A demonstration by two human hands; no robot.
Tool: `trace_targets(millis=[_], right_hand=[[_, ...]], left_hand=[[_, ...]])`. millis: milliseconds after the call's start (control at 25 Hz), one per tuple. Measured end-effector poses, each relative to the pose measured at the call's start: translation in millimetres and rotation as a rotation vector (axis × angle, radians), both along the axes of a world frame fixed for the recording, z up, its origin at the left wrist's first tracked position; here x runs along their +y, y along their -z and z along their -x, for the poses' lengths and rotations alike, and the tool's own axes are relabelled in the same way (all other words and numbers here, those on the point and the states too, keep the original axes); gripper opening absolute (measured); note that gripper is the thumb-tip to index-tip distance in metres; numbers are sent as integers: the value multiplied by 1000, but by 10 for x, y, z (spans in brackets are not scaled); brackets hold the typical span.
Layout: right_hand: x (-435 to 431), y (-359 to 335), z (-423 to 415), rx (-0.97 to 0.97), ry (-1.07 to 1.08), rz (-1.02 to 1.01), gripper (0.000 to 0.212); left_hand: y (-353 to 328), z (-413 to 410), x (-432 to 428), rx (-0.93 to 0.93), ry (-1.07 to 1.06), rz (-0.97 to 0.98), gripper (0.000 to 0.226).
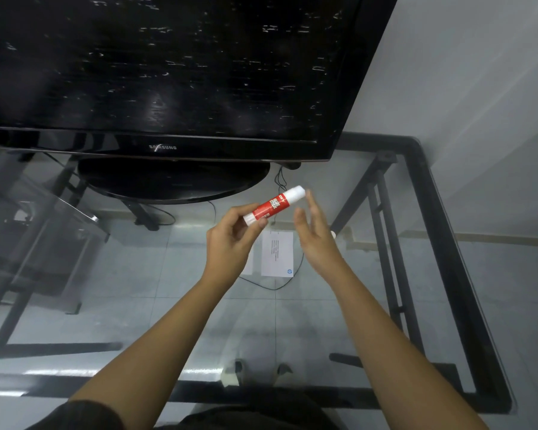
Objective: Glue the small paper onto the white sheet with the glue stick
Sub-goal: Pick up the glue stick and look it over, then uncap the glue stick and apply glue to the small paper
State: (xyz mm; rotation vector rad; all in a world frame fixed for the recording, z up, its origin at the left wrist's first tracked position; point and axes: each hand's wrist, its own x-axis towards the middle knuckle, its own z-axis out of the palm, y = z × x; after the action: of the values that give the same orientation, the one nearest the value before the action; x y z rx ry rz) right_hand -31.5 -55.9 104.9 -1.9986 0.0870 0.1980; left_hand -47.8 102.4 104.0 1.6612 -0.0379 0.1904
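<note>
My left hand (230,240) grips the lower end of a red and white glue stick (275,206), which tilts up to the right above the glass table. Its white cap is on. My right hand (316,234) is beside the stick with fingers apart, one fingertip near the cap, holding nothing. Below the hands a white sheet (277,254) with small print lies flat on the glass. A narrow strip of another paper (249,263) shows at its left edge, mostly hidden by my left wrist.
A large black television (168,72) on an oval stand (173,180) fills the back of the glass table (432,187), which has a black frame. A white wall rises at the right. Cables run under the glass.
</note>
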Motion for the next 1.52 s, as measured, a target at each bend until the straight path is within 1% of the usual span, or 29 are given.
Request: trace_targets(millis=[80, 120, 160, 240, 320, 440, 560, 600, 640, 760, 800, 840, 880, 960, 1000, 1040, 1080, 1120, 1160, 1200, 1240, 1280, 1320, 1360, 1440, 1520], right_hand=[[-62, 324, -61, -16, -154, 440, 81], [-100, 504, -67, -9, -255, 617, 79], [-131, 671, -60, 14, -353, 737, 76], [-183, 943, -35, 64, -501, 871, 70], [-216, 1088, -13, 94, -584, 949, 66], [-238, 1167, 134, 84, -584, 949, 66], [-271, 1241, 541, 56, -573, 898, 69], [-291, 1263, 666, 64, -561, 876, 70], [-313, 1280, 752, 78, -546, 857, 70], [-377, 1278, 772, 107, -502, 800, 72], [-394, 1273, 752, 104, -496, 790, 73], [-406, 1271, 736, 99, -499, 784, 73], [-420, 1277, 734, 98, -507, 775, 74], [-454, 1291, 740, 91, -532, 754, 75], [-471, 1295, 741, 90, -544, 741, 77], [-485, 1292, 740, 91, -551, 721, 80], [-497, 1285, 737, 95, -554, 700, 82], [-499, 1279, 728, 99, -552, 679, 84], [-497, 1270, 725, 104, -546, 662, 86], [-497, 1261, 723, 111, -538, 647, 87], [-491, 1255, 719, 119, -530, 638, 88], [-485, 1248, 718, 127, -524, 635, 88], [-480, 1240, 715, 133, -521, 635, 89], [-478, 1234, 711, 138, -519, 634, 89], [-478, 1229, 700, 143, -518, 626, 89], [-479, 1238, 693, 150, -520, 624, 90]], left_hand=[[46, 9, 53, 50, -46, 32, 25], [74, 23, 72, 74, -54, 39, 25], [100, 37, 88, 98, -56, 43, 25], [148, 50, 122, 135, -63, 33, 25], [195, 53, 154, 160, -63, 26, 24], [280, 71, 197, 190, -53, 63, 23], [423, 78, 208, 257, -31, 140, 24], [474, 68, 200, 318, -34, 214, 24], [523, 51, 181, 398, -42, 344, 22], [611, -24, 84, 672, -58, 892, 7], [648, -43, 54, 748, -64, 992, 9], [683, -59, 24, 815, -66, 1042, 12], [720, -69, -10, 867, -73, 1053, 15], [779, -60, -52, 921, -95, 1029, 17], [808, -48, -54, 921, -85, 997, 14], [830, -26, -42, 896, -41, 919, 7], [840, 11, -17, 848, 31, 754, 5], [862, 59, 23, 777, 131, 488, 12], [887, 119, 75, 671, 239, 175, 16], [901, 182, 121, 527, 342, -125, 18], [907, 239, 156, 372, 450, -351, 19], [907, 289, 183, 243, 546, -500, 20], [909, 321, 198, 163, 627, -585, 22], [904, 320, 193, 131, 689, -633, 25], [881, 215, 165, 136, 749, -673, 28], [861, 28, 119, 133, 750, -706, 29]])
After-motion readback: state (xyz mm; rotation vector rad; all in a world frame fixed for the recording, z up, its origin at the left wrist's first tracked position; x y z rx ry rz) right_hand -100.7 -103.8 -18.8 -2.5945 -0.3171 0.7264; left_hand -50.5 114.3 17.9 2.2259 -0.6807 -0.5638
